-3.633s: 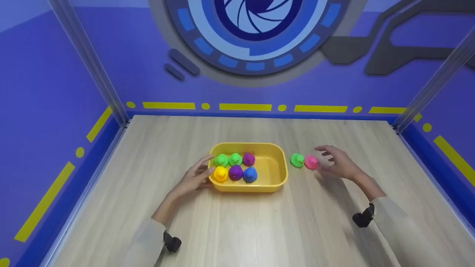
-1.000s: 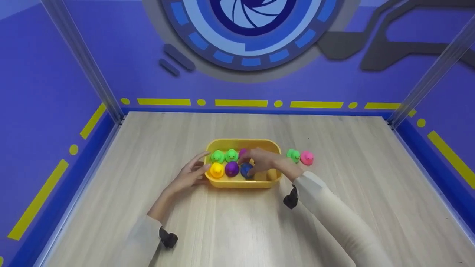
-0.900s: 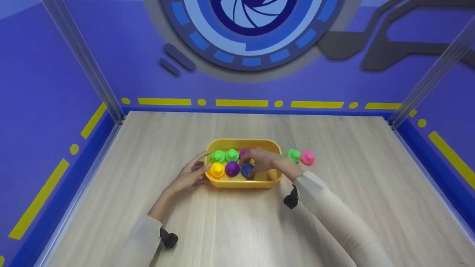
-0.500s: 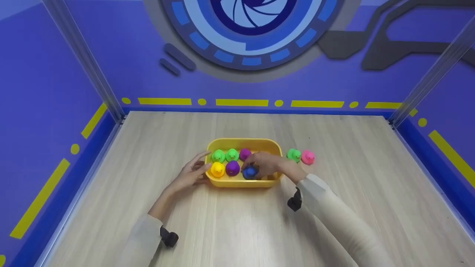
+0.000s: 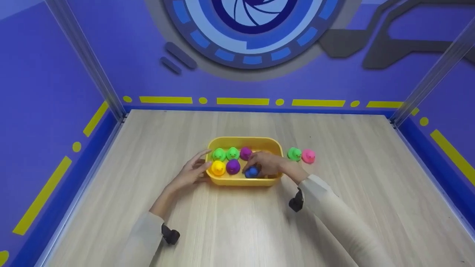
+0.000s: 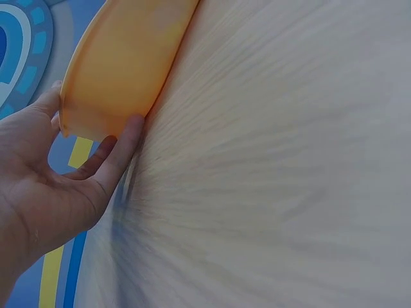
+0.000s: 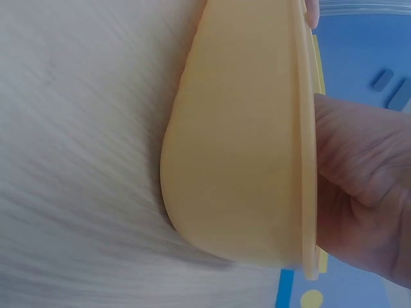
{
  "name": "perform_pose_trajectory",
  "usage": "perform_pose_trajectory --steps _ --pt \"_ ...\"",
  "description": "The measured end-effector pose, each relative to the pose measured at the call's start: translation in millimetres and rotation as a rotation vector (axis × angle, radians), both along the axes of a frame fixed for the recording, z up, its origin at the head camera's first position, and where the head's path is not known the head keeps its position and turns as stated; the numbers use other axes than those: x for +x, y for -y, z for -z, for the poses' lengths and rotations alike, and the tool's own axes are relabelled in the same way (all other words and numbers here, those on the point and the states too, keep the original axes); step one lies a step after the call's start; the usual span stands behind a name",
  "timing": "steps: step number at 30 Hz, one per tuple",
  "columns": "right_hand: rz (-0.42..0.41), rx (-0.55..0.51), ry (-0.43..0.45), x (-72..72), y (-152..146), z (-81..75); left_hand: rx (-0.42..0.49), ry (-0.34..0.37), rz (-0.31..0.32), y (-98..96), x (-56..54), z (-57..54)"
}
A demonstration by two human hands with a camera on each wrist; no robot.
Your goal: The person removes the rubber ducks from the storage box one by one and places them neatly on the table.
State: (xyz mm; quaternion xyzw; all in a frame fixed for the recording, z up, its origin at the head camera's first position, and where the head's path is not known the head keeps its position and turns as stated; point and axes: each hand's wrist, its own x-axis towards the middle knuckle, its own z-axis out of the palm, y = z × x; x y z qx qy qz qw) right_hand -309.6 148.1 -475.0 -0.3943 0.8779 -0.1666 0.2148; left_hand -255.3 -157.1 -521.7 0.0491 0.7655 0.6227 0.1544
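Observation:
A yellow plastic tub [image 5: 244,182] stands mid-table with several small toy ducks inside. My right hand [image 5: 269,163] reaches over its right end and holds a blue duck [image 5: 252,171] low in the tub, fingers curled at it. The right wrist view shows the tub's outer wall, with the duck hidden behind it. My left hand [image 5: 190,173] rests against the tub's left end, fingers extended along the outer wall. To the left of the blue duck sit a purple duck [image 5: 233,167] and a yellow duck [image 5: 218,168]. Behind them are a magenta duck [image 5: 245,153] and two green ducks [image 5: 232,153].
Right of the tub, a green duck [image 5: 294,154] and a pink duck [image 5: 308,156] stand side by side on the wooden table [image 5: 237,222]. Blue printed panels [image 5: 237,85] enclose the table at the back and both sides.
My right hand has come from beside the pink duck into the tub. Over the last second it has shifted the blue duck slightly right, away from the purple one. The left hand stays put.

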Motion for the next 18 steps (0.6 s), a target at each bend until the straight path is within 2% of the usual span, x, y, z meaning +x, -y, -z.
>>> perform_pose_trajectory --steps 12,18 --pt "0.018 -0.088 0.033 -0.9 -6.7 -4.6 0.064 0.019 0.004 1.4 0.8 -0.1" --pt "0.052 -0.113 0.024 -1.2 -9.3 -9.0 0.049 0.028 -0.01 0.5 -0.1 0.5"
